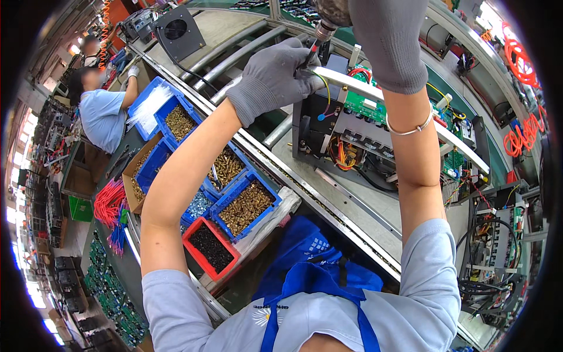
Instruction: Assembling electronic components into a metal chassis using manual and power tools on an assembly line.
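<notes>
Overhead, near the upper edge, my right hand (390, 41) in its grey knit glove sits against a power screwdriver (333, 13); fingers run out of view, so I cannot tell how tightly they close. Driver points down and slightly left. My left hand (275, 76), gloved alike, is curled nearly closed, thumb and forefinger gathered about the dark driver bit (310, 54); whether a screw sits in that pinch, too hidden to tell. Both hands work at the near-left end of a white rail (352, 81), which runs slantwise along the top of an open black chassis (304, 135). Inside the chassis: green circuit board (359, 105), yellow-green wire (329, 97) arching down from beside my left fingertips, orange and yellow leads lower down. Chassis stands on the bench, loose metal strip (359, 196) lying just in front of it. Left of my apron (302, 243): blue bin (271, 206) of brass-coloured fasteners, red bin (202, 263) of small black ones touching it or nearly so. Farther off, rollers (234, 51) and a black box with a round fan (179, 30). Co-worker (104, 114) in light blue at far left, beside a blue tray of white strips.
</notes>
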`<control>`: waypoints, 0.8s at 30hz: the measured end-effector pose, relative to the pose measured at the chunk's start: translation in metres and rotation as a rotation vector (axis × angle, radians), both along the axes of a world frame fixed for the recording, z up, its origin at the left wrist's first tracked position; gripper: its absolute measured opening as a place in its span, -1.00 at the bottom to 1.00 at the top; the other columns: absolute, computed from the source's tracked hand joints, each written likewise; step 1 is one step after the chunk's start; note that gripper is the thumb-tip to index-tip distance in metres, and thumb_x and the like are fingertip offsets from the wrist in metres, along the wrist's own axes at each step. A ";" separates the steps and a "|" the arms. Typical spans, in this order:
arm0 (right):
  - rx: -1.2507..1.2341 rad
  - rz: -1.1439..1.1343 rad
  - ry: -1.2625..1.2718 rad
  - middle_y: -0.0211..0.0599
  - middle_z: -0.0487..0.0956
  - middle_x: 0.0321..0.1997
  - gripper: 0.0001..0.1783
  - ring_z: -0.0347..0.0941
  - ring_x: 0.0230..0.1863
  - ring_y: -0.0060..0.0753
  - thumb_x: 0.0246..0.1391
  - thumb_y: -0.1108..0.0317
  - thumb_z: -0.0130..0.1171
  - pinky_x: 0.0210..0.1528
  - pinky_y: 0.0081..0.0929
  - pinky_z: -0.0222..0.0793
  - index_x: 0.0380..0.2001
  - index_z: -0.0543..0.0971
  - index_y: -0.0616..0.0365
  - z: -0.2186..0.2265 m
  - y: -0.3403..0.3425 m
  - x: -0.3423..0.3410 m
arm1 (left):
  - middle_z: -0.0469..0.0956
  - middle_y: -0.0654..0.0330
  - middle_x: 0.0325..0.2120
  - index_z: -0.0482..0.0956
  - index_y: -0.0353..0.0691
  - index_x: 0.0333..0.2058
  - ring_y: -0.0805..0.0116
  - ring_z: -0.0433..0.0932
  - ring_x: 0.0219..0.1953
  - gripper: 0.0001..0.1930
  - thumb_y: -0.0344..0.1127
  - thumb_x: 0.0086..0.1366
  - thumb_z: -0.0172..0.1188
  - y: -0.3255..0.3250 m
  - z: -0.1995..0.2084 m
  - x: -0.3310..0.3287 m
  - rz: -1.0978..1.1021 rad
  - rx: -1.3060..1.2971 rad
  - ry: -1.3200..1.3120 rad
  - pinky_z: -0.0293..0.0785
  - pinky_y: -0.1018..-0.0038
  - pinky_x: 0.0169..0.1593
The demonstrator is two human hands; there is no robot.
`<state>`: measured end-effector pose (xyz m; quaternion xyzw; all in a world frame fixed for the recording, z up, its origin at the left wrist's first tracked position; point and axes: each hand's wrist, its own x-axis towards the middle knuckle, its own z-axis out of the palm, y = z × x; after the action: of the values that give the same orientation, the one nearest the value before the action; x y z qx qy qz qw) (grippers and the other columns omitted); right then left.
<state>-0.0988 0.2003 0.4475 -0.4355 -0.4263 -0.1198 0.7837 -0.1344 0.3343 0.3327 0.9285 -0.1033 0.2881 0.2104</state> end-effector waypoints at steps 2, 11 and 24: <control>0.057 -0.056 -0.224 -0.52 0.45 -0.65 -0.91 0.36 -0.62 -0.73 -0.06 0.48 0.16 -0.56 -0.64 0.27 -0.58 0.50 0.25 -0.004 -0.003 0.008 | 0.51 0.14 -0.45 0.62 -0.19 -0.37 0.16 0.57 -0.38 -0.69 -0.10 0.01 0.39 -0.002 0.003 0.002 0.053 0.055 0.050 0.50 0.32 -0.29; -0.173 0.001 -0.079 -0.49 0.42 -0.67 -0.81 0.38 -0.64 -0.67 -0.05 0.42 0.11 -0.57 -0.59 0.29 -0.66 0.47 0.26 0.012 0.009 0.028 | 0.49 0.20 -0.53 0.59 -0.33 -0.33 0.45 0.46 -0.47 -0.76 -0.31 0.08 0.37 0.008 0.011 0.012 0.036 0.024 0.291 0.43 0.48 -0.30; -0.179 0.041 -0.050 -0.41 0.46 -0.63 -0.81 0.42 -0.61 -0.61 -0.04 0.37 0.11 -0.53 -0.54 0.37 -0.56 0.51 0.32 0.011 0.018 0.043 | 0.53 0.10 -0.60 0.60 -0.29 -0.44 0.26 0.54 -0.49 -0.64 -0.05 0.05 0.37 0.007 0.010 0.013 0.010 -0.020 0.253 0.48 0.38 -0.29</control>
<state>-0.0561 0.2179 0.4582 -0.4918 -0.4634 -0.0761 0.7333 -0.1209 0.3409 0.3426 0.9557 -0.0685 0.1709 0.2298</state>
